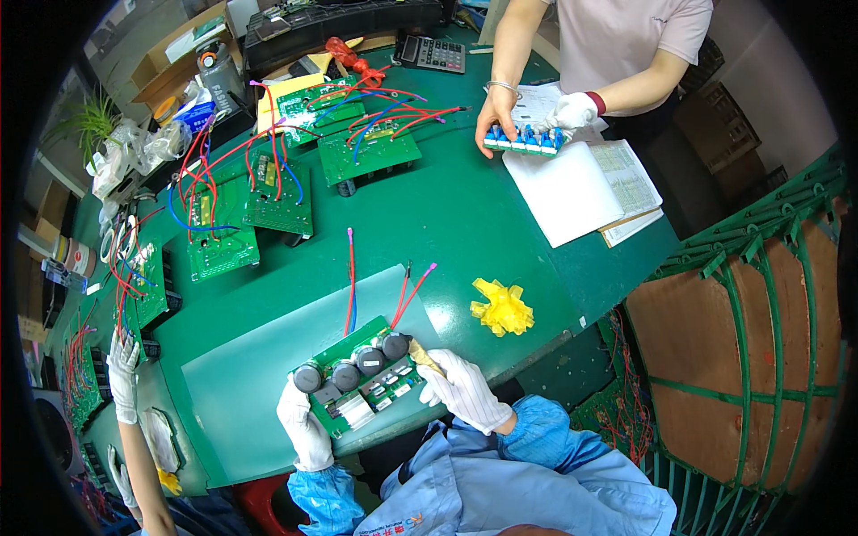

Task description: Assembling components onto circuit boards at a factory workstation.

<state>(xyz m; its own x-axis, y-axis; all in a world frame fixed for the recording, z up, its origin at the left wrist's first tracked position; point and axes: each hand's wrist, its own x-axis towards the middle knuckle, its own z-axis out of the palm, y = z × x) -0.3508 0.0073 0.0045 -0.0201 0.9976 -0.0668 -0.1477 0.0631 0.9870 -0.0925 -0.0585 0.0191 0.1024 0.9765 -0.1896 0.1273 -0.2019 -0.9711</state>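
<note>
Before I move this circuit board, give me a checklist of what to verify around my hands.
1. Left hand at the circuit board: ok, touching its left side; firmness of grip, cannot tell.
2. Right hand free: not ok, it holds a tan piece by the board's right end.
3. Round black capacitors facing up: ok.
4. Red wires clear of both hands: ok, they extend beyond the far edge.
5. Yellow bundle clear of the board: ok, apart, to the right.
6. Underside undamaged: cannot tell, hidden.

green board (340, 354), black capacitors (369, 360), striped glove (470, 391)
</note>
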